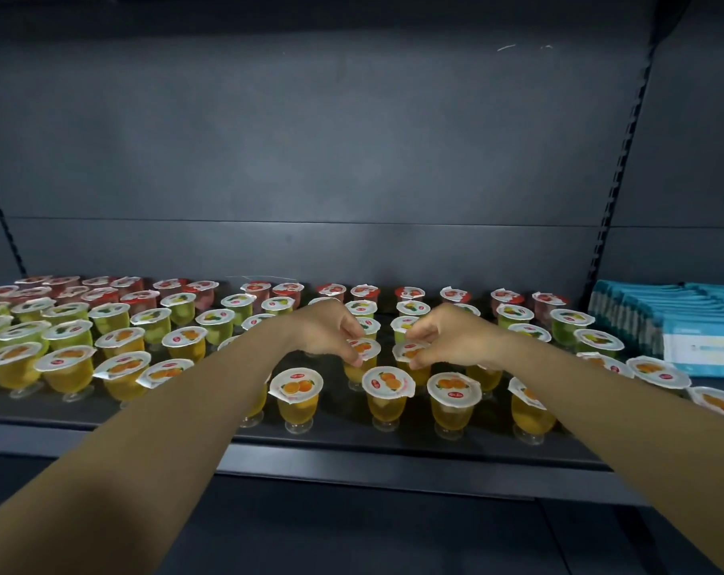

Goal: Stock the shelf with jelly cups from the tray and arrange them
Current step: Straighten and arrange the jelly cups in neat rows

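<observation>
The shelf [352, 439] looked nearly stocked: rows of jelly cups [387, 394] ran edge to edge. The left hand [325, 332] and right hand [455, 336] each pinched a second-row orange cup's lid, straightening. No tray showed.

My two hands, left hand [331, 329] and right hand [451, 336], one dark shelf [352, 454], dozens of jelly cups too many for me to count exactly, in red [410, 293], green [67, 332] and orange [387, 383] kinds, one stack of blue packets [675, 321]
</observation>
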Tool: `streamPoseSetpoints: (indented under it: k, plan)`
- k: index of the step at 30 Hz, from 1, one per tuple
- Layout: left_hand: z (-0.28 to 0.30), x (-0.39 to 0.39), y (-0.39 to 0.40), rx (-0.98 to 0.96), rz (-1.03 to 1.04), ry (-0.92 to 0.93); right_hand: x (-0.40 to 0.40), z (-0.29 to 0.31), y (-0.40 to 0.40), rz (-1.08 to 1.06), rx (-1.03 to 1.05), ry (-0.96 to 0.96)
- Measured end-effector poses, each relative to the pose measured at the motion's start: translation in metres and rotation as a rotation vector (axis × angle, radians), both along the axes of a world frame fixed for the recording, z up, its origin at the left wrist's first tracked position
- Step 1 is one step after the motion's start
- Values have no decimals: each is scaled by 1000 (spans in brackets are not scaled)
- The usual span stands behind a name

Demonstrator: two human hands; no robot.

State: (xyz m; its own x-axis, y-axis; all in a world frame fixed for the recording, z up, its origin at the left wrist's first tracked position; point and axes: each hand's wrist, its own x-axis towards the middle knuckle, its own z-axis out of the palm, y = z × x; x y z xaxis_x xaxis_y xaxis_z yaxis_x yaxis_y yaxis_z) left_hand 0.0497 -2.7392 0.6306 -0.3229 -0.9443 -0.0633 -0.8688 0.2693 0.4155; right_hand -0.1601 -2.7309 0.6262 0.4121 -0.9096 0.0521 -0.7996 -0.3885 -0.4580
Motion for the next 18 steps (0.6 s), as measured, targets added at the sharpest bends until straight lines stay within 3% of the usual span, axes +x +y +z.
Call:
streamPoseSetpoints:
  k: [7, 18]
  plan:
    - [4, 52, 1, -67, 116, 85, 39, 9, 4, -87, -40, -215]
    - [-4, 83, -2, -14, 52, -1, 90, -5, 12, -120, 15, -46]
